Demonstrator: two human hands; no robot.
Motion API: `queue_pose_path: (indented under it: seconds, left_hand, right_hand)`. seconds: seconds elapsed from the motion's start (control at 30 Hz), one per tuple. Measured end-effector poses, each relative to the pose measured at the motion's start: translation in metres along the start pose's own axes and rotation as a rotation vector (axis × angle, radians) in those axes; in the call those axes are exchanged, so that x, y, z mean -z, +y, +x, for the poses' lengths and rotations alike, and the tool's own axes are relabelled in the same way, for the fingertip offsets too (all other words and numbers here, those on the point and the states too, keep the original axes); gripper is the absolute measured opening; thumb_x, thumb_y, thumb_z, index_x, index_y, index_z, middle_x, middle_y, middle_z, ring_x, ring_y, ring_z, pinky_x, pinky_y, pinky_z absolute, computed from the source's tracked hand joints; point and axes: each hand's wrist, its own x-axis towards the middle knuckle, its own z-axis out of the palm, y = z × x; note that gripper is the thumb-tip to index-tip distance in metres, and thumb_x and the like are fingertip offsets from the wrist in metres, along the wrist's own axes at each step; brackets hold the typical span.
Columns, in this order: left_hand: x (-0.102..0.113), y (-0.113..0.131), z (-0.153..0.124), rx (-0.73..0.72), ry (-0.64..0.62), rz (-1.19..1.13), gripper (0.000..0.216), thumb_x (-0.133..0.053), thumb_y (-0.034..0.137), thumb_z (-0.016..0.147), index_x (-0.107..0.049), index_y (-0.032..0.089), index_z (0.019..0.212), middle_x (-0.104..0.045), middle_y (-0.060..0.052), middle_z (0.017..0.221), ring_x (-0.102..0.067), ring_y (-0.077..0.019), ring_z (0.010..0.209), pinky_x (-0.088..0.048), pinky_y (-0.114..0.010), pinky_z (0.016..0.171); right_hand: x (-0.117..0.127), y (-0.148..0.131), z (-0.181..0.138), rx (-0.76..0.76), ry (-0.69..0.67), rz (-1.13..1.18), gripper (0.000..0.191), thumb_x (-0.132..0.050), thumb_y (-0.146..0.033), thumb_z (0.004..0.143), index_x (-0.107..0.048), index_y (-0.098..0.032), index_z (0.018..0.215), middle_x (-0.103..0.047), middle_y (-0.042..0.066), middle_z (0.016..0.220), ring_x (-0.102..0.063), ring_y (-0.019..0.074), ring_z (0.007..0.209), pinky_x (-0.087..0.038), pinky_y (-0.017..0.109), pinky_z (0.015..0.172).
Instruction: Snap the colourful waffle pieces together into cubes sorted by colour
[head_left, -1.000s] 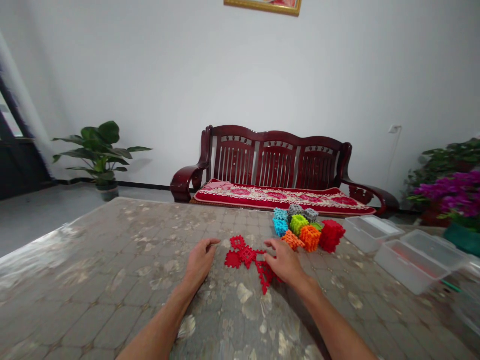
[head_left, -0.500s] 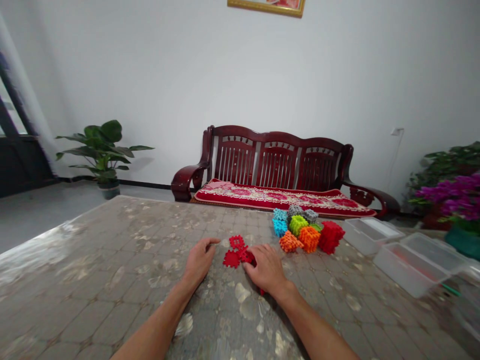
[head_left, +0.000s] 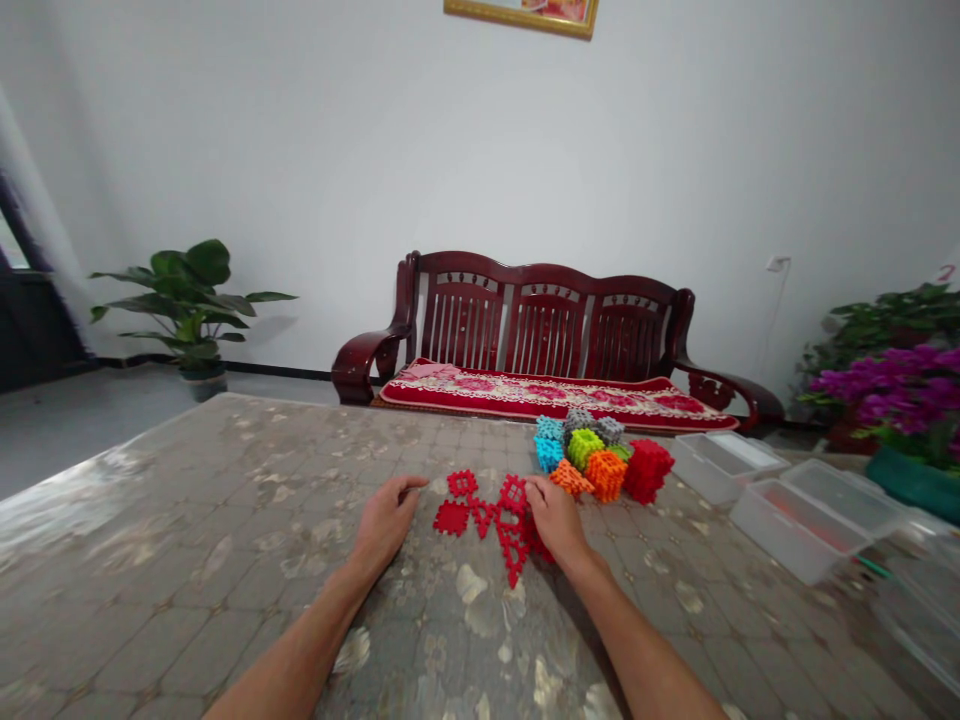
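Observation:
Several red interlocking toy tiles with toothed edges lie on the patterned tablecloth between my hands. A solid square tile (head_left: 451,518), a square tile with a hole (head_left: 462,483) and a small triangular tile (head_left: 482,516) are close together on the left. My right hand (head_left: 559,520) has its fingers closed on the edge of a red windowed tile (head_left: 513,492). Below that tile, a long pointed red tile (head_left: 514,555) reaches toward me; more red pieces are partly hidden under the hand. My left hand (head_left: 386,520) rests beside the solid square, fingers slightly apart, nothing visible in them.
Stacks of tiles stand behind my right hand: blue (head_left: 548,452), grey (head_left: 579,425), green (head_left: 584,450), orange (head_left: 605,476) and red (head_left: 648,471). Clear plastic boxes (head_left: 799,530) are at the right. A wooden bench (head_left: 544,310) stands beyond the table.
My right hand has shifted right, off the small triangular tile. The windowed and pointed red tiles, hidden before, now show beside it. My left hand stays beside the tiles.

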Motion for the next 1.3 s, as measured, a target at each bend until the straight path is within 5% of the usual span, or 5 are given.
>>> queue_pose_path:
  seconds: [0.17,0.47,0.77,1.03,1.3]
  left_hand:
    - [-0.001,-0.002,0.0,-0.006,0.008,0.004,0.032,-0.048,0.026,0.08,-0.074,0.021,0.097,-0.077,-0.003,0.097,-0.069,-0.0198,0.092,-0.052,-0.031,0.09]
    - [0.0,-0.001,-0.001,-0.025,0.013,0.001,0.033,-0.047,0.026,0.08,-0.074,0.022,0.097,-0.077,-0.003,0.097,-0.069,-0.0201,0.093,-0.052,-0.031,0.09]
    - [0.001,-0.003,0.002,-0.019,-0.01,0.042,0.035,-0.046,0.028,0.079,-0.074,0.021,0.098,-0.077,-0.004,0.097,-0.07,-0.0214,0.092,-0.052,-0.032,0.088]
    - [-0.001,-0.012,0.005,-0.038,-0.014,0.049,0.036,-0.045,0.034,0.081,-0.073,0.022,0.101,-0.077,-0.003,0.102,-0.069,-0.0214,0.097,-0.05,-0.032,0.093]
    - [0.0,-0.01,0.006,-0.016,-0.034,0.062,0.039,-0.044,0.034,0.078,-0.073,0.021,0.101,-0.077,-0.004,0.102,-0.069,-0.0225,0.098,-0.051,-0.032,0.092]
  right_hand:
    - [-0.001,0.008,-0.003,-0.018,0.029,-0.113,0.037,-0.049,-0.021,0.09,-0.066,-0.016,0.123,-0.068,0.01,0.126,-0.061,0.0206,0.119,-0.042,0.031,0.104]
    - [-0.002,-0.002,-0.006,-0.004,-0.065,-0.335,0.051,-0.062,-0.035,0.082,-0.06,-0.021,0.131,-0.067,0.01,0.127,-0.058,0.0272,0.118,-0.043,0.035,0.099]
    - [0.005,-0.011,-0.009,0.046,0.054,-0.211,0.051,-0.063,-0.031,0.082,-0.059,-0.018,0.131,-0.066,0.011,0.126,-0.059,0.0254,0.119,-0.042,0.034,0.103]
    - [0.078,0.028,0.027,-0.048,0.399,0.014,0.057,-0.064,-0.035,0.078,-0.059,-0.013,0.129,-0.067,0.014,0.123,-0.064,0.0234,0.109,-0.047,0.034,0.098]
    - [0.163,0.097,0.048,-0.254,0.453,-0.364,0.062,-0.065,-0.042,0.08,-0.054,-0.016,0.136,-0.071,0.012,0.115,-0.066,0.0283,0.105,-0.049,0.036,0.088]
